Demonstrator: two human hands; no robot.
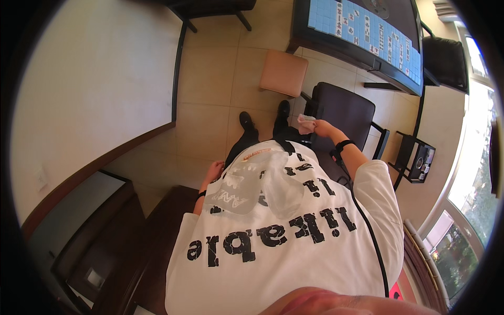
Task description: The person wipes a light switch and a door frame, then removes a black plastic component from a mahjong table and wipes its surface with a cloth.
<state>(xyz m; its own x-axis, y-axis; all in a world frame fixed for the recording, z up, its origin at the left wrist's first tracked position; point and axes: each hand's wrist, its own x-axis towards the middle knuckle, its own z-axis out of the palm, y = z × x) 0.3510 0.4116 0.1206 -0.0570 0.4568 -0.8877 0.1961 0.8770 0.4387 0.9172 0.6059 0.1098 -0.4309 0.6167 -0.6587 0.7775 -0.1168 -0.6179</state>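
Observation:
My right hand [323, 128] grips a crumpled pale pink cloth [306, 124] out in front of my right thigh, next to a dark padded armchair [344, 110]. The cloth hangs past my fingers, with a lighter whitish edge on top. On the other side, my left hand [215, 170] hangs low beside my left hip. Its fingers look curled, partly hidden by my shirt and leg, so I cannot see whether anything is in it. Both wrists or forearms carry black bands, and a black cable runs along my right side.
A mahjong table [334, 43] with blue-backed tiles [366, 31], several face up, stands ahead right. Before it is a peach-coloured stool [284, 73]. A black chair [445, 61] is by the window, with a small black side stand [417, 157] nearby. A white wall [106, 71] borders the left.

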